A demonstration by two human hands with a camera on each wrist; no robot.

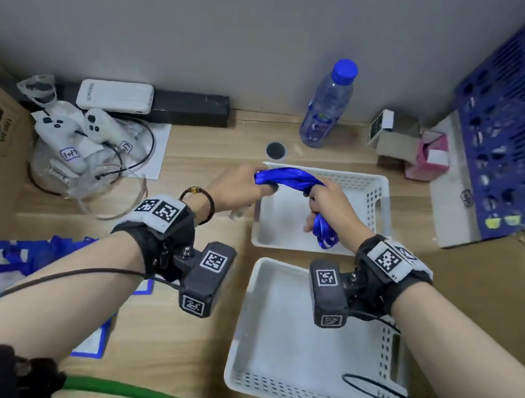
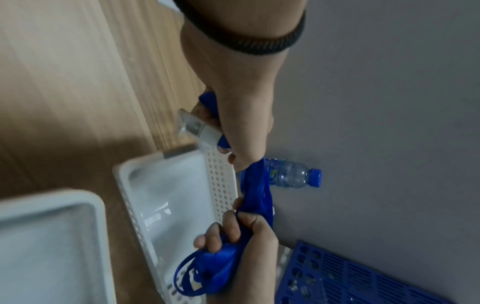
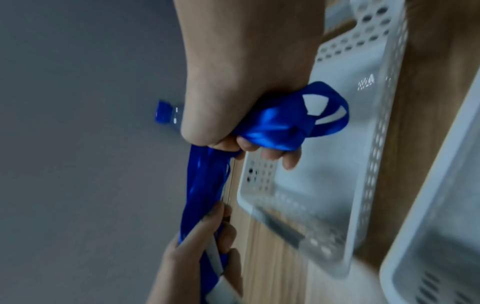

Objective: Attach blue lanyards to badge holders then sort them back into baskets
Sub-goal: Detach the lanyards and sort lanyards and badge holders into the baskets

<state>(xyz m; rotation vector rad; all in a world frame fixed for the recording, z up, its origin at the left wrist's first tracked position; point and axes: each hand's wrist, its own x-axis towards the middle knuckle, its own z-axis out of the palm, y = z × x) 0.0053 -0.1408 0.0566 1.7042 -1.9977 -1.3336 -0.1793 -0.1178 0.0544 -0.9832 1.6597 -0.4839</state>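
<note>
Lanyards (image 1: 294, 177) bunched, stretched between hands, left hand (image 1: 239, 185) gripping clip end, right hand (image 1: 333, 208) clenched round loops, above far basket (image 1: 383, 194).

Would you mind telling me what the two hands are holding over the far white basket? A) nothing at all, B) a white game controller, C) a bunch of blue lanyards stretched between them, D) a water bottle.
C: the left hand and the right hand each grip an end of the bunched blue lanyards above the far white basket, while the water bottle stands untouched by the wall.
</note>
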